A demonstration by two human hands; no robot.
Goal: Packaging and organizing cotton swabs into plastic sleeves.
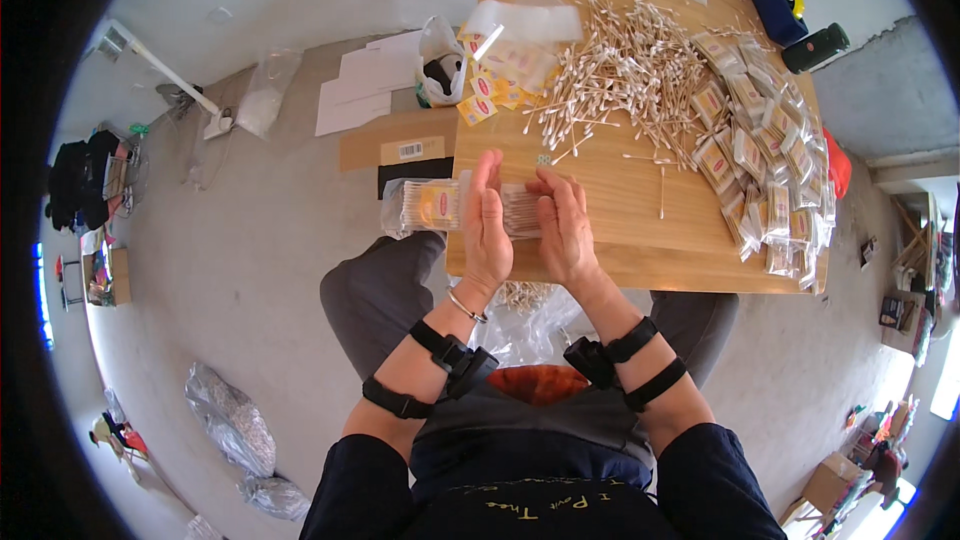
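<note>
My left hand (488,235) and my right hand (567,230) stand on edge near the table's front left corner, palms facing each other. Fingers of both are straight and stretched out. A row of cotton swabs (521,210) lies between the palms, partly hidden by them; whether both palms press on it I cannot tell. Just left of my left hand, a clear bag of cotton swabs with a yellow card (437,204) lies at the table's left edge. Beyond my right hand, a few single swabs (661,192) lie on the wood.
Loose cotton swabs (640,70) form a big heap on the wooden table (620,265). Filled packs (770,150) pile up at the right. Yellow cards (482,108) and clear bags (525,40) lie at the back left. A dark cylinder (815,47) sits by the far right edge.
</note>
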